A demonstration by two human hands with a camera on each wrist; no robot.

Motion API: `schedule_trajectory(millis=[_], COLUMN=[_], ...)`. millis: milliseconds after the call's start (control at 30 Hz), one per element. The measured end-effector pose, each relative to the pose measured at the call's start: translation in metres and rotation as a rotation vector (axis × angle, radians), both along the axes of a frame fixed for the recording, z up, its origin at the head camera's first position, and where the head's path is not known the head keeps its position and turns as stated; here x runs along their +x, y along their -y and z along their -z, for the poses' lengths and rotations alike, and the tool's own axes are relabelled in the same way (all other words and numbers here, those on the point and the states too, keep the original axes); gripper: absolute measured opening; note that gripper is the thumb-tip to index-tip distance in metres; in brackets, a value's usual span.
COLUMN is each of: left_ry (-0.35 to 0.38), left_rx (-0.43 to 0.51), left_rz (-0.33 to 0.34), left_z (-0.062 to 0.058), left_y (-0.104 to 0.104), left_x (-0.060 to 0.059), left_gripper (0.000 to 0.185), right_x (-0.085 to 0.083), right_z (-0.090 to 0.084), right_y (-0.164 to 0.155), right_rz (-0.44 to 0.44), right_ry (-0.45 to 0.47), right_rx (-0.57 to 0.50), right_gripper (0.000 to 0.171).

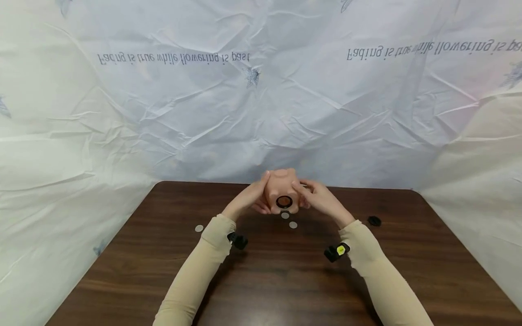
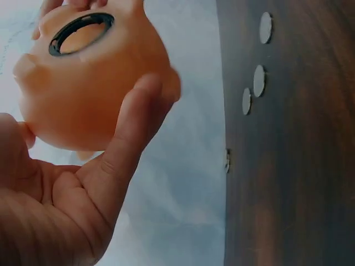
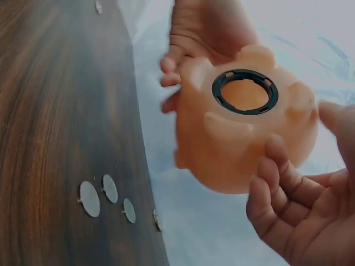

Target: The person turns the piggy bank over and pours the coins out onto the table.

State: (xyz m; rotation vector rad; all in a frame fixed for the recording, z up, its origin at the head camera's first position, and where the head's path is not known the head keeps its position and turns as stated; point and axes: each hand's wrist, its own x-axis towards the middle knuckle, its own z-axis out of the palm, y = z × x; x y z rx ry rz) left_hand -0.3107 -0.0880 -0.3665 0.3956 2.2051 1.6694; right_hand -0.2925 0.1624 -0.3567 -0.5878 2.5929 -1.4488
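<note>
A peach-coloured piggy bank (image 1: 281, 184) is held between both hands near the table's far edge, its underside turned toward the head camera. A black ring (image 3: 217, 95) lines the round hole in that underside, between stubby feet, and no cover sits in it. My left hand (image 1: 249, 197) grips one side, the thumb lying along the body in the left wrist view. On the opposite side, my right hand (image 1: 323, 200) holds it with thumb and curled fingers. Coins (image 1: 293, 225) lie below the bank on the tabletop, several of them visible in the right wrist view.
Right of the right hand, a small black round cap (image 1: 374, 221) lies on the dark wood table (image 1: 277, 280). Another coin (image 1: 199, 228) is left of the left forearm. Behind the table hangs a wrinkled white printed sheet (image 1: 253, 117). Each wrist wears a black mount.
</note>
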Motion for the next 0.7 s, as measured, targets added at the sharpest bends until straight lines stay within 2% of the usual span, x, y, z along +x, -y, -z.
schedule_trajectory(millis=[100, 200, 400, 500, 700], left_ry=[0.063, 0.091, 0.135, 0.112, 0.049], left_rx=[-0.031, -0.059, -0.073, -0.083, -0.088], left_rz=[0.035, 0.05, 0.077, 0.076, 0.056], left_z=[0.005, 0.011, 0.021, 0.022, 0.016], left_y=[0.0, 0.0, 0.002, 0.004, 0.003], left_x=[0.004, 0.005, 0.004, 0.003, 0.005], left_gripper=[0.093, 0.097, 0.098, 0.092, 0.082], right_x=[0.002, 0.005, 0.007, 0.006, 0.002], right_z=[0.007, 0.014, 0.024, 0.025, 0.026], right_y=[-0.002, -0.003, -0.001, -0.003, -0.013], right_rz=[0.001, 0.006, -0.06, -0.107, -0.151], right_ry=[0.025, 0.099, 0.318, 0.371, 0.389], right_rx=[0.03, 0.013, -0.154, -0.198, -0.232], right_gripper=[0.068, 0.071, 0.076, 0.073, 0.081])
